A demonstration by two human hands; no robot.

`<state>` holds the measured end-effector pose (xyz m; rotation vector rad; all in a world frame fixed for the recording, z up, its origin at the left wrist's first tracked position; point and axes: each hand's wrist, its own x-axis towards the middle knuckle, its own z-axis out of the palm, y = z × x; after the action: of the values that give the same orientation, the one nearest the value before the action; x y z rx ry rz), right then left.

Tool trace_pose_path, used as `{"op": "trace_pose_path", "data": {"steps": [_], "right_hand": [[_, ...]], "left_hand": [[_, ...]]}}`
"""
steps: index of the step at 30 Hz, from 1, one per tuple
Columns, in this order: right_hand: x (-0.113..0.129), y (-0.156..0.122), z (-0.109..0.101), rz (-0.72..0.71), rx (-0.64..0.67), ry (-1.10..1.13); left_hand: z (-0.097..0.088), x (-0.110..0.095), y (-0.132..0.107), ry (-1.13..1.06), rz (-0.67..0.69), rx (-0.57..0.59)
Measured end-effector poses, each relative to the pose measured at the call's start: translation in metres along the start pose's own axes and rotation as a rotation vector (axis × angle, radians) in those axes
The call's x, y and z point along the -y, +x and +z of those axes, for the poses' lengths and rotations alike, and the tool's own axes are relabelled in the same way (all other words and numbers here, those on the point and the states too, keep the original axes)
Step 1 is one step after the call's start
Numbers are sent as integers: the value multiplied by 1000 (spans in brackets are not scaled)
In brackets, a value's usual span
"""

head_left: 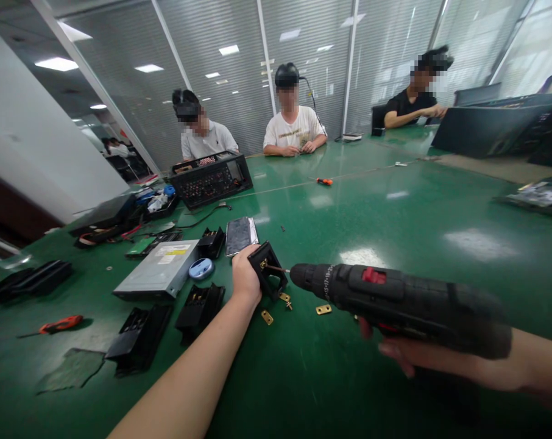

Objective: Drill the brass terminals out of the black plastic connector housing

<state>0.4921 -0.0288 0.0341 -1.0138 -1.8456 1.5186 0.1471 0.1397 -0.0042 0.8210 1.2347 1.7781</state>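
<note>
My left hand (246,275) grips a black plastic block (272,281) with brass fittings inside, tilted up off the green table. In my right hand (422,360) is a black cordless drill (395,299) with a red switch on top. Its long bit (278,269) points left and reaches into the block at the brass parts; whether the tip sits in a screw cannot be made out. Just below lie small brass plates (323,310) and a small brass piece (289,305). Similar black blocks (199,310) stand left of my left forearm.
An optical drive (159,268), a round blue-lidded tin (201,268) and a phone-like slab (240,236) lie at left. An orange screwdriver (60,324) is further left, another screwdriver (324,181) far ahead. Three people sit across the table, one behind a computer case (212,180).
</note>
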Motion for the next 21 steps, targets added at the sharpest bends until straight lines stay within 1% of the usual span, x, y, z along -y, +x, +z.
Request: {"op": "trace_pose_path", "data": {"steps": [1,4,7,9,12,16,19,21], "right_hand": [[-4,6,-4,-23,53,21],[-5,21,-11,-80,69,130],[4,31,-11,-46,45,244],[8,35,-10,-34,48,268],[10,34,-7,-43,77,203],[18,19,2,38,-22,51],[21,12,4,82,-49,23],[19,12,2,65,-26,38]], "left_hand": [[0,-1,2,-2,0,-10],[-2,-2,7,14,17,-25],[-5,-2,10,22,39,-3],[-7,0,13,28,37,4],[-11,4,15,46,21,2],[-12,3,14,59,43,51],[-11,0,11,67,67,86],[-11,0,11,80,79,81]]}}
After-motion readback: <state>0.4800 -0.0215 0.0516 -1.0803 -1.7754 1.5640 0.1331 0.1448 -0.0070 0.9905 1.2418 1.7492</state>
